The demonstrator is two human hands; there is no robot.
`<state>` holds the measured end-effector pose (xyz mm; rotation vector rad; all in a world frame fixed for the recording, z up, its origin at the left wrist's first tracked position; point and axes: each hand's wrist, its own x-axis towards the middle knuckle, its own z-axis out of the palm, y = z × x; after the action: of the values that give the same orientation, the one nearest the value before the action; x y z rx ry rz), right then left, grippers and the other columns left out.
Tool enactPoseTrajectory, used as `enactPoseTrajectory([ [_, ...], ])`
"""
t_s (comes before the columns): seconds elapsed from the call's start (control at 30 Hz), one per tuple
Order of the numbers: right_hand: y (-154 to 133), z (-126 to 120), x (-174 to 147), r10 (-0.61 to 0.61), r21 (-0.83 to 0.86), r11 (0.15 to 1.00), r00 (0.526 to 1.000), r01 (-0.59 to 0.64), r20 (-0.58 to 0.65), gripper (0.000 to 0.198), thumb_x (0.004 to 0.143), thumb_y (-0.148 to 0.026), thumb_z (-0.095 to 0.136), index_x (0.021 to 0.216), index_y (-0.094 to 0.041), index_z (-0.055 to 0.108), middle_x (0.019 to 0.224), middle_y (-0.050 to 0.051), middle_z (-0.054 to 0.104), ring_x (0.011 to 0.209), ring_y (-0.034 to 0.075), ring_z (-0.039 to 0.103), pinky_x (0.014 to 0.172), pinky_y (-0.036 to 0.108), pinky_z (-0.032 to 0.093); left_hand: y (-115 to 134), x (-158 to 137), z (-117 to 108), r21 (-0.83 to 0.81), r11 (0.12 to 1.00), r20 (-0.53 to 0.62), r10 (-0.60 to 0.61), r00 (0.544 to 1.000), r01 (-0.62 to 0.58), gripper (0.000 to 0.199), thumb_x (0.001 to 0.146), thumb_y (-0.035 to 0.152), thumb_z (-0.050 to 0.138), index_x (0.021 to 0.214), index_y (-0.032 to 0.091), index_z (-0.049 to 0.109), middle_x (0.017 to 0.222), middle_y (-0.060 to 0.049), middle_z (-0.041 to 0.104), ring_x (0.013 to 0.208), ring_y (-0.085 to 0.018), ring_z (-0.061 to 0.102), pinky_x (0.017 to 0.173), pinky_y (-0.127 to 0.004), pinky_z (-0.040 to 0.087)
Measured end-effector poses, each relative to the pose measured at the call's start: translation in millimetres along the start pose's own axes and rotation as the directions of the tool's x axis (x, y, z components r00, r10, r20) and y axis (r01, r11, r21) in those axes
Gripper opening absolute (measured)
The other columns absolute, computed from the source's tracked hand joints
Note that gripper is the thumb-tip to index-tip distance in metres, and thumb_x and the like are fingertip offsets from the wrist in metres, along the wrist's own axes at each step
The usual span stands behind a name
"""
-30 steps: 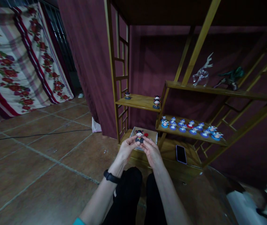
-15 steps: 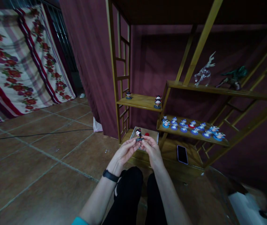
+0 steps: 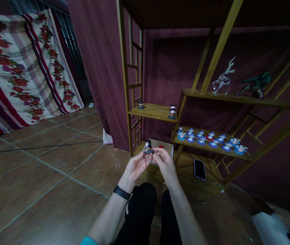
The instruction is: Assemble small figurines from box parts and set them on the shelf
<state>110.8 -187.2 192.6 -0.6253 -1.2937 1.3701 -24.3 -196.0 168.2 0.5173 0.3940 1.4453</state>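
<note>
A small black-haired figurine (image 3: 148, 144) on a dark round base is held up in front of the lower shelf. My left hand (image 3: 136, 166) grips the base from the left, thumb and fingers pinched on its edge. From the right, the closed fingertips of my right hand (image 3: 164, 164) are also at the base. Behind the figurine lies a shallow open box (image 3: 169, 145) with a red item (image 3: 160, 147) in it, partly covered by my hands. Similar dark-based figurines stand on the shelf above: one figurine (image 3: 141, 104) at the left, others (image 3: 172, 112) at the right.
Several blue-and-white figurines (image 3: 201, 140) stand in rows on the right shelf (image 3: 185, 143). A phone (image 3: 200, 169) lies on the bottom board. Higher up are a clear deer figure (image 3: 222, 80) and a dark green figure (image 3: 258, 83). A black cable (image 3: 45, 147) crosses the tiled floor.
The figurine has turned between my fingers and now shows more of its side, with its base tilted. It has shifted slightly left. The camera view has moved a little.
</note>
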Motion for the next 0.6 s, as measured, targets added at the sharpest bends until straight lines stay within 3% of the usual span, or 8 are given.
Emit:
enactPoseTrajectory([
  [0.6, -6.6, 3.3, -3.1, 0.032, 0.001, 0.999, 0.998, -0.033, 0.047, 0.026, 0.073, -0.029, 0.060, 0.098, -0.022, 0.062, 0.082, 0.001, 0.064, 0.078, 0.015, 0.060, 0.069, 0.026, 0.050, -3.1, 1.4, 4.0, -0.007, 1.000, -0.023, 0.009, 1.000, -0.009, 0.024, 0.085, 0.019, 0.043, 0.095, 0.010, 0.061, 0.087, -0.010, 0.066, 0.080, -0.015, 0.063, 0.078, -0.028, 0.050],
])
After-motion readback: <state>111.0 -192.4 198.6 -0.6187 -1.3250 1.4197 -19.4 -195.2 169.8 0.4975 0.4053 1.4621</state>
